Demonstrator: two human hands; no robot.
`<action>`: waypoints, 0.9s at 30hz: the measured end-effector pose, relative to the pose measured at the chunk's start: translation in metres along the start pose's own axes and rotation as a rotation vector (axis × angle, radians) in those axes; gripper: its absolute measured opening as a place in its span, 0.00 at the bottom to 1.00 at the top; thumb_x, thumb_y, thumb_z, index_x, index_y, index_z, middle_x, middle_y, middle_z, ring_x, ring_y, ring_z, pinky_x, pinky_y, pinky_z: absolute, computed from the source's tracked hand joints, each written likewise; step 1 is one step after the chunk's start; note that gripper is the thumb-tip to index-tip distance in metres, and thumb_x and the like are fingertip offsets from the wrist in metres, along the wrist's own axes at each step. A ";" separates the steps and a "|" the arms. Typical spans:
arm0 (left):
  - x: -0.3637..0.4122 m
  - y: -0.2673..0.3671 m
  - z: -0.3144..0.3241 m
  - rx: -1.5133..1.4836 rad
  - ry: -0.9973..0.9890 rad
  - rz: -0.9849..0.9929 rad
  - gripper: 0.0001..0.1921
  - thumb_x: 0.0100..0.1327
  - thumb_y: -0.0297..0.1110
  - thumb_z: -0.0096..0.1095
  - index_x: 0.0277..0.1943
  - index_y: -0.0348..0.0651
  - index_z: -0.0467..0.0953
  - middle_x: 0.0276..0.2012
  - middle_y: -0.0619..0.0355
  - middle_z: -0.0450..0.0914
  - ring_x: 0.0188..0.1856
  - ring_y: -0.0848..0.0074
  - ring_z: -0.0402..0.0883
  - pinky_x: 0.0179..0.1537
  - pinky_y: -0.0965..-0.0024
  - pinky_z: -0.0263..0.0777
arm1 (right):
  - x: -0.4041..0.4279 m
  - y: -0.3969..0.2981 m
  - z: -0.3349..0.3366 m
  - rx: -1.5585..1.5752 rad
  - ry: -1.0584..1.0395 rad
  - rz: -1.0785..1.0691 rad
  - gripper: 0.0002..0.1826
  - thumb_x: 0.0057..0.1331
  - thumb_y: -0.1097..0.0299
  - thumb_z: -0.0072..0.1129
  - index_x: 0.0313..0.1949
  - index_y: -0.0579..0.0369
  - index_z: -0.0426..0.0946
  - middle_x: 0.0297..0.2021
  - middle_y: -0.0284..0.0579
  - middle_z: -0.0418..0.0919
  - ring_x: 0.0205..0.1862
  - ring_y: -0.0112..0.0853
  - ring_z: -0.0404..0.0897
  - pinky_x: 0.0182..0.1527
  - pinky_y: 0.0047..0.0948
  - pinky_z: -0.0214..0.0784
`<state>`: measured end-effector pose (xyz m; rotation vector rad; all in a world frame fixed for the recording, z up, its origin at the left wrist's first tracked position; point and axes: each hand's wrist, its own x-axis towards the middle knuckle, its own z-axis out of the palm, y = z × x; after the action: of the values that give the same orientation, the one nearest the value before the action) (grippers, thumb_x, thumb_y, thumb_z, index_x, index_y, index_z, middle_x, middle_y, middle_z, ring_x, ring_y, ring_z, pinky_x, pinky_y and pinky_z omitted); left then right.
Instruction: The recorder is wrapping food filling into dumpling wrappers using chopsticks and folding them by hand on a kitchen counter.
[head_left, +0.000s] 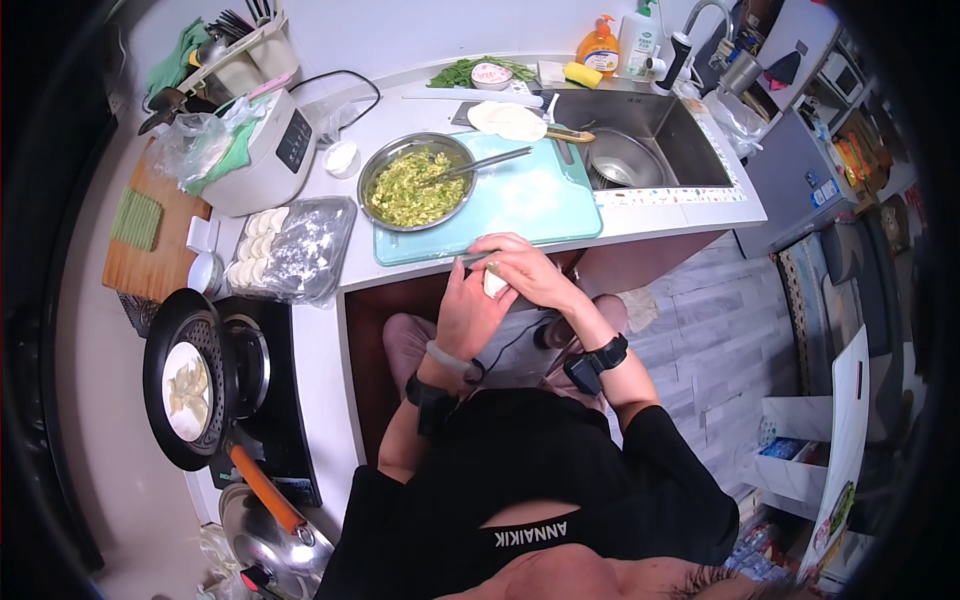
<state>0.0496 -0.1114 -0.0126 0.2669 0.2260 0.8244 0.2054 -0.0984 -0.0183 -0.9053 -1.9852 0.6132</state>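
Just off the front edge of the light-blue cutting board (517, 214), my left hand (472, 307) and my right hand (529, 270) meet around a small folded dumpling (493, 283), partly covered by the fingers. On the board's left part stands a steel bowl (365, 199) of green and yellow chopped filling (412, 191), with metal chopsticks (491, 161) resting in it. Round dough wrappers (506, 120) lie stacked by the board's far edge. To the left, a tray (330, 259) under floured plastic bears several finished dumplings (255, 244).
A black pan (157, 420) with an orange handle (262, 487) sits over the hob at the left, holding a white plate of dumplings. A rice cooker (259, 157) stands behind the tray. The steel sink (690, 150) is at the right, and a wooden-handled tool (570, 135) lies by it.
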 end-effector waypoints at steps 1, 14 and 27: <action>0.001 0.000 -0.002 0.000 -0.001 -0.002 0.33 0.72 0.56 0.25 0.65 0.32 0.50 0.62 0.47 0.62 0.67 0.67 0.58 0.69 0.62 0.47 | -0.001 0.003 0.002 -0.001 0.001 0.001 0.13 0.66 0.70 0.45 0.41 0.60 0.79 0.52 0.44 0.74 0.56 0.40 0.69 0.60 0.37 0.58; -0.002 0.014 -0.035 0.185 0.144 0.086 0.32 0.73 0.52 0.32 0.67 0.31 0.48 0.65 0.42 0.54 0.68 0.57 0.55 0.68 0.55 0.51 | 0.029 0.116 -0.053 -0.641 0.411 0.322 0.10 0.58 0.67 0.59 0.38 0.58 0.79 0.34 0.50 0.77 0.38 0.44 0.76 0.42 0.36 0.68; 0.009 0.029 -0.049 0.573 0.315 0.277 0.21 0.72 0.38 0.41 0.62 0.34 0.58 0.56 0.48 0.67 0.56 0.63 0.70 0.60 0.62 0.64 | 0.031 0.069 -0.019 -0.232 0.156 0.311 0.13 0.54 0.69 0.63 0.40 0.55 0.79 0.35 0.45 0.75 0.41 0.41 0.74 0.45 0.35 0.67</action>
<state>0.0209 -0.0781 -0.0502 0.7180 0.7373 1.0653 0.2349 -0.0296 -0.0414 -1.3791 -1.8133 0.4711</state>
